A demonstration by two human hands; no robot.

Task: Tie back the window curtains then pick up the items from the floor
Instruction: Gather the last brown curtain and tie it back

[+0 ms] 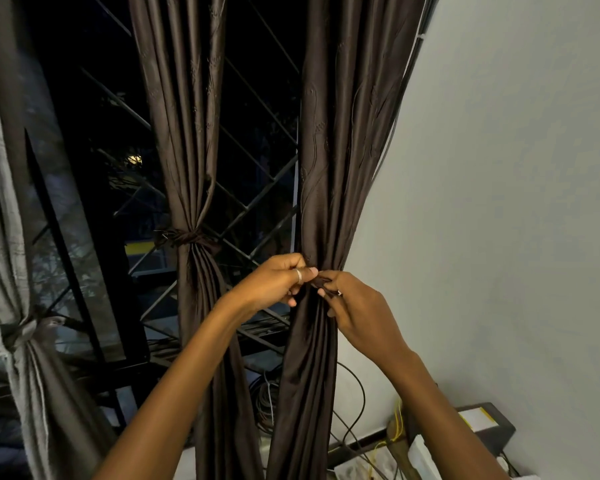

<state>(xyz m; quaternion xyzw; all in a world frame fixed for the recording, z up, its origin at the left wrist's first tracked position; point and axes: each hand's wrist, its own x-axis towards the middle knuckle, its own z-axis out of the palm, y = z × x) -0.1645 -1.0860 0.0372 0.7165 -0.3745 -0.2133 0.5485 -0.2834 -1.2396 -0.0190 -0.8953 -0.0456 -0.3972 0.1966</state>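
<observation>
A dark brown right curtain [340,161] hangs gathered beside the wall. At its waist a thin dark tie band [321,281] crosses the folds. My left hand [278,282], with a ring on one finger, pinches one end of the band. My right hand [357,306] pinches the other end, and both hands meet in front of the curtain. A middle brown curtain [184,133] is bound with a knotted tie [187,237]. A grey curtain [0,237] at the far left is tied too.
Behind the curtains a dark window with a metal grille [257,188] shows night outside. A pale wall [516,202] fills the right. Low at the right are coiled cables [267,403], a black box [485,424] and white and yellow wires.
</observation>
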